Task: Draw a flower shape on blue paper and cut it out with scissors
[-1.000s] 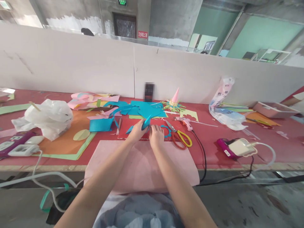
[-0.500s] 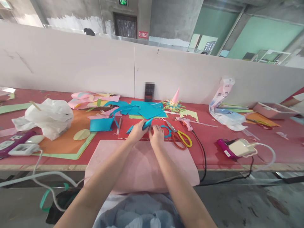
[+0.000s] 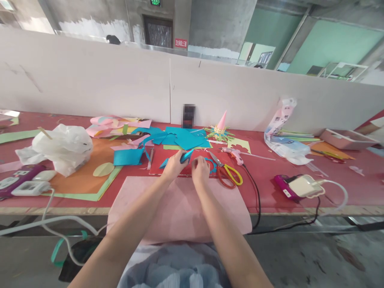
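Observation:
My left hand is closed around a small rolled blue paper cone, its tip pointing up and right. Just to the right, my right hand has its fingers pinched together, apart from the cone; whether anything is between them is hidden. A blue paper ring with a scalloped edge lies beside my right hand on a red board. Red-and-yellow handled scissors rest at the board's right edge. A small blue paper piece lies left of my left hand.
Behind my hands lie blue paper sheets and a pink cone with a fringed base. A pink glue gun with a black cord sits to the right. A crumpled white plastic bag stands left; a pink sheet hangs over the front edge.
My right hand has moved slightly right, away from the blue cone, opening a gap between the hands. My left hand has stayed nearly in place, still holding the cone.

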`<state>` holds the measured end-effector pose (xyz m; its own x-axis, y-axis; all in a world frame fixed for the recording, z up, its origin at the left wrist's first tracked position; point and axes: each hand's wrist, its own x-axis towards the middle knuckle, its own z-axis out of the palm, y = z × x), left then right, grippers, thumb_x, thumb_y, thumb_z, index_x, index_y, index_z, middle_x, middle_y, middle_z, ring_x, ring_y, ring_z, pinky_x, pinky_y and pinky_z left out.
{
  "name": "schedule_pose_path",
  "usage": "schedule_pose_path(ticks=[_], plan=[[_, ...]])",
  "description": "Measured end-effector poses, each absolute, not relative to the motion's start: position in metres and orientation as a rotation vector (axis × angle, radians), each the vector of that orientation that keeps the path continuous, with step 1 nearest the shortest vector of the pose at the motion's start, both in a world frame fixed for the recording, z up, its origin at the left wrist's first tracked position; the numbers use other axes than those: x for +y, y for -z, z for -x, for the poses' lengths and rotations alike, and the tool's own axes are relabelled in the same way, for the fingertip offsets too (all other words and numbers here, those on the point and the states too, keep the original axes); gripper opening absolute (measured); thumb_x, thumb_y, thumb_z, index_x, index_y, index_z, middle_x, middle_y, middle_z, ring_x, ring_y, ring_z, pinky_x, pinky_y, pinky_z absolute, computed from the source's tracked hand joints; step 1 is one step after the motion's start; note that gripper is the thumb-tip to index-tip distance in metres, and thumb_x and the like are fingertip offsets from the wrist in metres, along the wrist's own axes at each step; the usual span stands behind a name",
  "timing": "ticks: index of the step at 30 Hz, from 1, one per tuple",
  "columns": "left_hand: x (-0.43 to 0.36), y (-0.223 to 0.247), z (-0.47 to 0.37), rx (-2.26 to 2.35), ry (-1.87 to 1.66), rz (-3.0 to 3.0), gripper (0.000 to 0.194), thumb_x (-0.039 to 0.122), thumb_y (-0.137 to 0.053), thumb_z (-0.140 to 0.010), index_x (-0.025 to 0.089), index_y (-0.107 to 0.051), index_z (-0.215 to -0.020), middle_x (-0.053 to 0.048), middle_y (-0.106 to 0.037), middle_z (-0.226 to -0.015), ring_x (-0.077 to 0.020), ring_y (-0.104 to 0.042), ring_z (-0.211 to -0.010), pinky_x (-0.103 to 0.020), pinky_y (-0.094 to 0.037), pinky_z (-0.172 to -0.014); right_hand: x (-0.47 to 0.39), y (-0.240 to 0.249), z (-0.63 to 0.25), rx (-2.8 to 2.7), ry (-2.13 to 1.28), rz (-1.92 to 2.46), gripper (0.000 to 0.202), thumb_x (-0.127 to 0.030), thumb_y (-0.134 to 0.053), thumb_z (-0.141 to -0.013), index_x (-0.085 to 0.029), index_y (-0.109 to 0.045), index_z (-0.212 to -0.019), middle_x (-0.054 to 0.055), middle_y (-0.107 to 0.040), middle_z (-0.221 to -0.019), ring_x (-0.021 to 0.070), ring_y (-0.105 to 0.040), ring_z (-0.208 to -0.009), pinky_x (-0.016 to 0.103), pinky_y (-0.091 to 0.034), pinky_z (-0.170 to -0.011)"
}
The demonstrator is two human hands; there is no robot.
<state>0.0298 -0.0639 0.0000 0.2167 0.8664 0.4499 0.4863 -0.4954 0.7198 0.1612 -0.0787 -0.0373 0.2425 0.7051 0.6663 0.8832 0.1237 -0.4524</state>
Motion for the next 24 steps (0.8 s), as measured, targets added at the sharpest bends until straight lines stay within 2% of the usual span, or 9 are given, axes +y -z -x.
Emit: schedule_pose_path(ticks=[5,9,12,16,21,24], plan=[[-0.057,0.004,-0.025,1.283,-1.308,-1.905,0.031,0.028,-0.058,-0.075,0.02,-0.059,-0.105,-0.001,-0.068,-0.089,-0.0179,-0.063,-0.082,-0.027,-0.047,-0.076,-0.075,0.038,-0.178,-1.399,0.138,1.486,0.026,-0.028,-0.037,-0.093,-0.016,-0.059,-0.086,0.009,-0.065,-0.08,0.0189,-0.059,-0.076,0.03,-0.041,-0.073],[-0.05,0.009,-0.023,1.261,-1.319,-1.83,0.042,0.029,-0.06,-0.074,0.02,-0.056,-0.115,-0.003,-0.068,-0.102,-0.0191,-0.063,-0.093,-0.031,-0.047,-0.085,-0.075,0.035,-0.184,-1.331,0.114,1.367,0.027,-0.032,-0.042,-0.092,-0.015,-0.064,-0.087,0.01,-0.068,-0.082,0.0197,-0.061,-0.077,0.032,-0.044,-0.076],[-0.047,0.013,-0.025,1.243,-1.243,-1.85,0.055,0.03,-0.064,-0.07,0.021,-0.05,-0.123,-0.004,-0.066,-0.108,-0.0212,-0.062,-0.1,-0.034,-0.046,-0.089,-0.076,0.033,-0.188,-1.282,0.128,1.367,0.024,-0.027,-0.045,-0.089,-0.016,-0.064,-0.097,0.012,-0.068,-0.092,0.0211,-0.061,-0.083,0.035,-0.046,-0.08],[-0.048,0.014,-0.028,1.197,-1.157,-1.903,0.067,0.03,-0.068,-0.068,0.021,-0.045,-0.13,-0.007,-0.063,-0.117,-0.0232,-0.06,-0.105,-0.034,-0.046,-0.09,-0.076,0.031,-0.186,-1.296,0.181,1.391,0.033,-0.017,-0.044,-0.085,-0.016,-0.059,-0.114,0.014,-0.064,-0.107,0.0233,-0.058,-0.098,0.041,-0.044,-0.087],[-0.048,0.015,-0.029,1.245,-1.099,-1.945,0.069,0.03,-0.068,-0.069,0.02,-0.042,-0.132,-0.01,-0.061,-0.12,-0.0253,-0.059,-0.106,-0.035,-0.045,-0.089,-0.075,0.032,-0.18,-1.333,0.238,1.321,0.032,-0.014,-0.042,-0.085,-0.016,-0.062,-0.11,0.014,-0.061,-0.114,0.0228,-0.053,-0.11,0.041,-0.043,-0.093],[-0.048,0.016,-0.029,1.242,-1.116,-1.96,0.068,0.03,-0.067,-0.07,0.02,-0.041,-0.132,-0.01,-0.06,-0.119,-0.0252,-0.058,-0.107,-0.035,-0.045,-0.089,-0.074,0.032,-0.179,-1.307,0.205,1.323,0.03,-0.017,-0.042,-0.087,-0.016,-0.063,-0.108,0.013,-0.064,-0.108,0.0222,-0.056,-0.105,0.041,-0.045,-0.091]])
